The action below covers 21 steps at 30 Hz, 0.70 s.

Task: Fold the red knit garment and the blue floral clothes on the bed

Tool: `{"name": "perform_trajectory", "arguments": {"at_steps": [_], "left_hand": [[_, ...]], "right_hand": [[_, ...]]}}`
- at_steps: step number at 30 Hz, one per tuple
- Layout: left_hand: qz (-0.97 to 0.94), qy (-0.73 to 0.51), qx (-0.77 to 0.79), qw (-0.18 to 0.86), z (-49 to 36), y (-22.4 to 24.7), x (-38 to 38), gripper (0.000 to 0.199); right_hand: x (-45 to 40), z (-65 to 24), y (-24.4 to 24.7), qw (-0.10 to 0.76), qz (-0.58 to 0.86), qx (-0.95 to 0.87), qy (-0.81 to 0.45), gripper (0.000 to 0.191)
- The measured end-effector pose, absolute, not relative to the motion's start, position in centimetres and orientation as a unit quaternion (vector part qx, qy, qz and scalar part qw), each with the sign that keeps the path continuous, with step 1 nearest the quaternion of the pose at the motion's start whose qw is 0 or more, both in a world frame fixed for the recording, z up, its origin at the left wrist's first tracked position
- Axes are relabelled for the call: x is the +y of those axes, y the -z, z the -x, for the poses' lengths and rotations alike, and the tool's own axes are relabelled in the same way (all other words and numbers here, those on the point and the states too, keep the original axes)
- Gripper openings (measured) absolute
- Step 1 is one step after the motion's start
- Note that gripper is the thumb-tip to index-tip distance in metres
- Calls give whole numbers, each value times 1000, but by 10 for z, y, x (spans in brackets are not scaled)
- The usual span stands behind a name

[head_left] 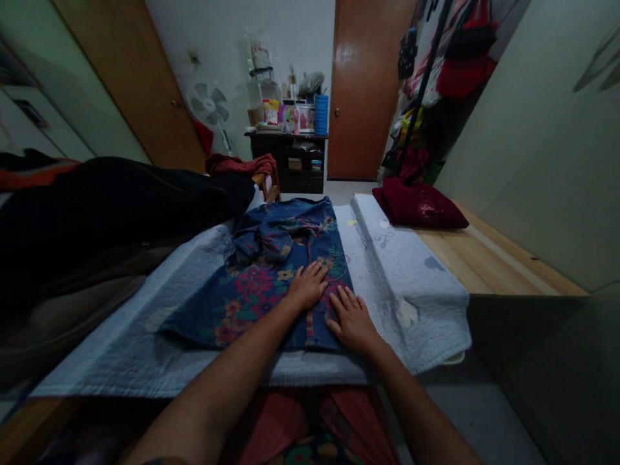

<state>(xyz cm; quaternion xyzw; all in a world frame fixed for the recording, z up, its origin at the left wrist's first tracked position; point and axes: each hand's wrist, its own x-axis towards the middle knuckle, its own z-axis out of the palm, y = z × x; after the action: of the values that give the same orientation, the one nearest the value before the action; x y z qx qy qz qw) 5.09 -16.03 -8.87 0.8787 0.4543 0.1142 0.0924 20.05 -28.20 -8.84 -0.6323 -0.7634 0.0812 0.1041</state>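
A dark blue garment (271, 294) with red and yellow flowers lies spread on a pale quilted cloth (382, 284). One sleeve is folded across its upper part, and its right side makes a straight edge. My left hand (308, 285) rests flat on the middle of the garment, fingers stretched out. Just to the right and a little nearer, my right hand (353, 320) lies with spread fingers on the garment's right edge. Neither hand grips anything.
Dark clothes (111, 219) are heaped on the left. A folded maroon garment (421, 205) sits at the back right, by a bare wooden board (477, 258). Farther back are a dark shelf (285, 155), a white fan (209, 104) and hanging bags (467, 45).
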Motion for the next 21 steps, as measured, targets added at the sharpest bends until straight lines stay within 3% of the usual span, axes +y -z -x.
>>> {"name": "perform_trajectory", "arguments": {"at_steps": [12,15,21], "left_hand": [[-880,-89,457,91,-44,92,-179,52],[-882,-97,454,80,-41,97,-182,54],[-881,-96,458,60,-40,98,-184,55]], "right_hand": [[-302,-208,83,120,622,-766,-110,54],[-288,-212,80,127,624,-762,-120,47],[-238,-216,86,112,640,-755,-91,53]]}}
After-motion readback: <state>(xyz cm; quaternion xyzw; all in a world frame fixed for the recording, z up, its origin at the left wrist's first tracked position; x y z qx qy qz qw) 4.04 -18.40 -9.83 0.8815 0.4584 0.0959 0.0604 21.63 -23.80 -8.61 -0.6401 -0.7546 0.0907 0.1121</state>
